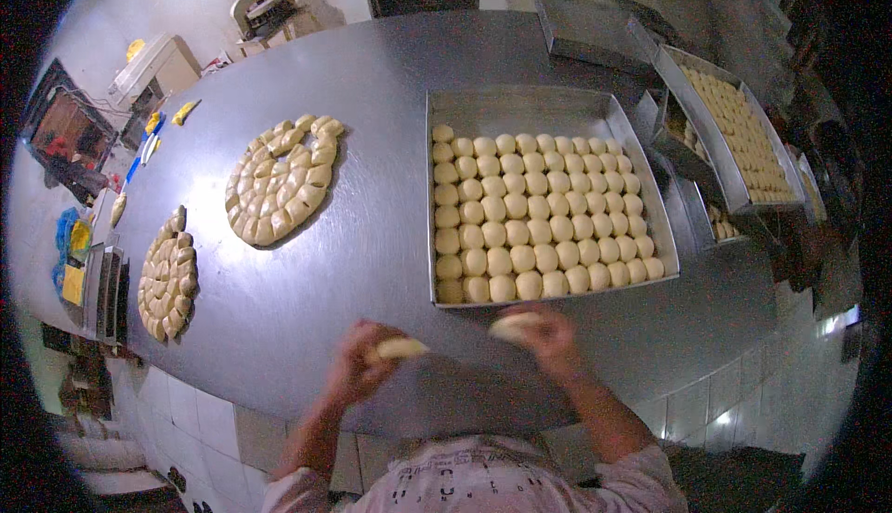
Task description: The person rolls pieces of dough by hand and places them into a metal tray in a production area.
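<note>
Above the near edge of the metal table, my left hand (360,362) is closed around a pale piece of dough (401,348) that sticks out past the fingers to the right. My right hand (555,336) grips another piece of dough (511,328) just in front of the tray's near wall. Both hands are slightly blurred. The metal tray (520,109) holds rows of round dough balls (539,206) over its near and middle part, while its far strip shows bare metal. Left of the tray lies a round cluster of cut dough pieces (277,186), and farther left a second cluster (168,281).
More trays of dough balls (743,137) stand stacked and tilted at the right. A closed grey tray or lid (590,34) rests at the far right. Beyond the table's far edge is a lever press (262,6). Yellow and blue wrappers (153,132) lie along the left edge.
</note>
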Demonstrator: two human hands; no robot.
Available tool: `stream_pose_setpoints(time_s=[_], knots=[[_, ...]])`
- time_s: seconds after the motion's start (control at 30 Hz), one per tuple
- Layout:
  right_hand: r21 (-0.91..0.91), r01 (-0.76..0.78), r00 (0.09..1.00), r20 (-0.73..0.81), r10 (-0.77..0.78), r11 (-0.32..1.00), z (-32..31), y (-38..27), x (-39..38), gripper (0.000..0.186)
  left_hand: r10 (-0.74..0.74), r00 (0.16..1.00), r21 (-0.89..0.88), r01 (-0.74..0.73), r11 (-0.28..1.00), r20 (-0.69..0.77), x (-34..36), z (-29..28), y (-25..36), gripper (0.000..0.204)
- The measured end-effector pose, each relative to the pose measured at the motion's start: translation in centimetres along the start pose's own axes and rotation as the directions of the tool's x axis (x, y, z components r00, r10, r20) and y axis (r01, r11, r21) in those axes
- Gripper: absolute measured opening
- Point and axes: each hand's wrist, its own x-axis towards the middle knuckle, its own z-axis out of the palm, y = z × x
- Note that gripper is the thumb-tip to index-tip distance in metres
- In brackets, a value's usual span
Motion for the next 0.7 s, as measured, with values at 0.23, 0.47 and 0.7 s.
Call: stream_pose_setpoints(time_s=[0.23, 0.47, 0.7], knots=[[-0.939, 0.11, 0.982, 0.053, -0.18, 0.326, -2.8, 2.7, -10.8, 0.037, 0.023, 0.999, 0.024, -0.022, 0.999, -0.028, 1.3, -2.0, -4.4, 0.065], [-0.928, 0.004, 0.911, -0.151, -0.384, 0.374, 4.1, 5.0, -4.5, 0.03, -0.234, 0.972, 0.093, 0.236, 0.967, -0.037, -2.2, -5.4, -6.1, 0.053], [-0.806, -0.365, 0.735, -0.557, -0.387, 0.466, -4.9, 5.3, -2.1, 0.035, -0.098, 0.899, 0.315, 0.248, 0.916, -0.426, -8.4, -13.3, -13.0, 0.016]])
